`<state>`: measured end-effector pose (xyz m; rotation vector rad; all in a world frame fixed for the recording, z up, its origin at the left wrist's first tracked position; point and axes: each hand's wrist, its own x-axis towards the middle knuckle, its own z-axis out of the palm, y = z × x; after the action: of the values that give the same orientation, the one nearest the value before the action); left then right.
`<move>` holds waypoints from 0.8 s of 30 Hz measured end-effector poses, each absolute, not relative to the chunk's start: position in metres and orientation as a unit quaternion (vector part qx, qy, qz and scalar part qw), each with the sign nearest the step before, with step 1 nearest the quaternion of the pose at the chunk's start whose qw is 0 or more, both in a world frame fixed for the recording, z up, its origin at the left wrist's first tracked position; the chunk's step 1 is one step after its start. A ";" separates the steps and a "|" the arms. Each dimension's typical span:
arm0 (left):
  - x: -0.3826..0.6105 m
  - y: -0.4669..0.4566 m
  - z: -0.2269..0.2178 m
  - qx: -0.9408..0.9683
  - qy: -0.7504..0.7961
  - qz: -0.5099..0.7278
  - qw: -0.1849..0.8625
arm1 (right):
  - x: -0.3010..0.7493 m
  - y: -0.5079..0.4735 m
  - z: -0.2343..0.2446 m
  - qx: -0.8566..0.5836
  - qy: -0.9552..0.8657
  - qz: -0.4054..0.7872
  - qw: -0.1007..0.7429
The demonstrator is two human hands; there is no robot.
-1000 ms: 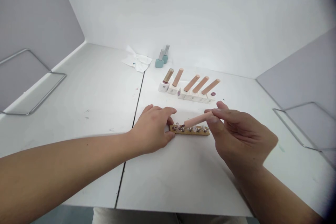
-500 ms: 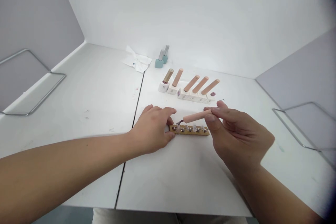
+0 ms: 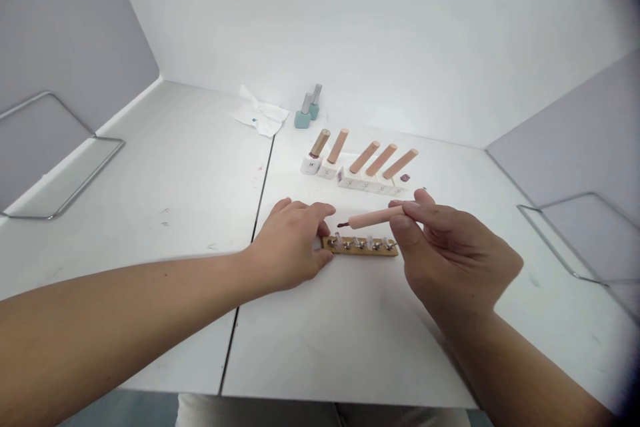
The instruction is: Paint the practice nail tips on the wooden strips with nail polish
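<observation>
While the right hand clamps a peach-handled polish brush in its fingers | left hand touching wooden strip

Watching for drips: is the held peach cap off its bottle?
Off: the peach cap in the right hand shows its bare brush tip.

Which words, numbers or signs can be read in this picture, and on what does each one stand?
"18" stands on the leftmost bottle, on its white body; a further mark after it is too small to read. Small marks on the other white bottles are too small to read. The teal bottles show no readable text.
</observation>
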<state>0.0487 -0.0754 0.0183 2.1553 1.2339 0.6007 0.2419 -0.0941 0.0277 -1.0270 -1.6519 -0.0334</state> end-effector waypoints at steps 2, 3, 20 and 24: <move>0.049 -0.075 0.018 0.806 0.465 0.222 0.290 | 0.243 -0.094 0.027 -0.434 -0.695 -0.017 0.572; 0.049 -0.075 0.018 0.806 0.466 0.221 0.290 | 0.243 -0.094 0.027 -0.432 -0.693 -0.019 0.577; 0.049 -0.076 0.021 0.809 0.467 0.215 0.285 | 0.245 -0.095 0.025 -0.401 -0.709 -0.004 0.580; 0.049 -0.075 0.021 0.811 0.463 0.219 0.282 | 0.245 -0.096 0.028 -0.391 -0.718 0.008 0.576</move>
<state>0.0492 -0.0754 0.0208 2.1731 1.2388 0.5867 0.2454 -0.0965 0.0279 -0.9146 -1.6811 0.0178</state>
